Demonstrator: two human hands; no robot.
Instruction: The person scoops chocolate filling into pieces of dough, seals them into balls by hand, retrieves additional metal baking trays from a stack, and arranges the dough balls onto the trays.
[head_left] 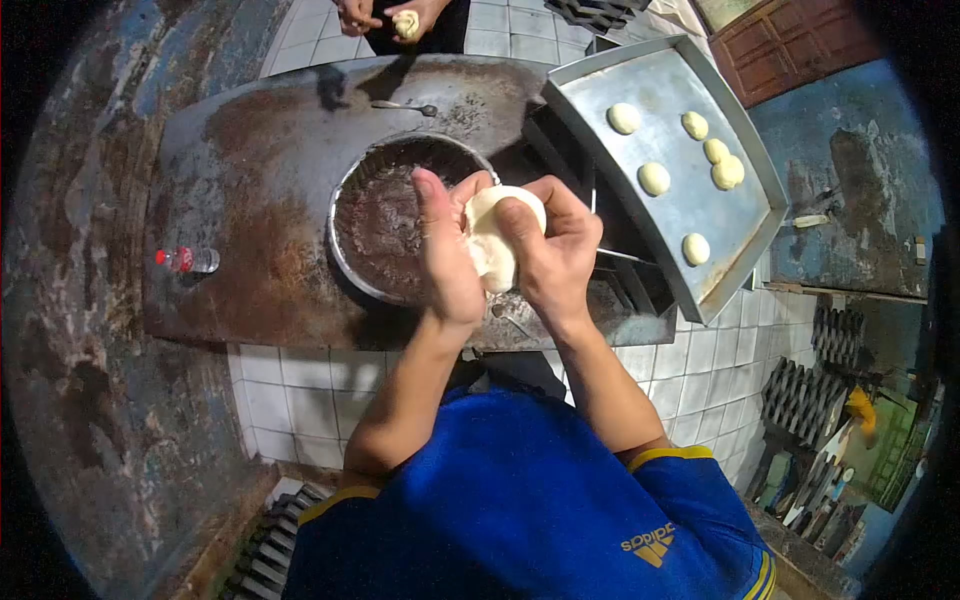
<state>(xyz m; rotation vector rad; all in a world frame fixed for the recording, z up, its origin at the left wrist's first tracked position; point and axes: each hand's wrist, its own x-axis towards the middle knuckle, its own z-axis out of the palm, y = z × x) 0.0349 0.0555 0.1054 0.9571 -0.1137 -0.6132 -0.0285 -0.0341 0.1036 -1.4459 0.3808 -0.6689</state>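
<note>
A pale piece of dough [493, 222] is held between my two hands, above the right edge of a round metal bowl [343, 252] with a dark brown filling [385, 215]. My left hand [450, 245] has its thumb raised and its fingers curled behind the dough. From the right, my right hand [555, 245] grips the dough, its thumb pressed on the front. To the right, a metal tray [640, 215] bears several pale dough balls [654, 179], two of them touching at its far side.
A plastic bottle [188, 260] lies at the table's left. A spoon [405, 107] rests beyond the bowl. Across the worn table [240, 150], another person's hands [385, 17] hold a piece of dough [405, 24]. The tray stands on a dark rack.
</note>
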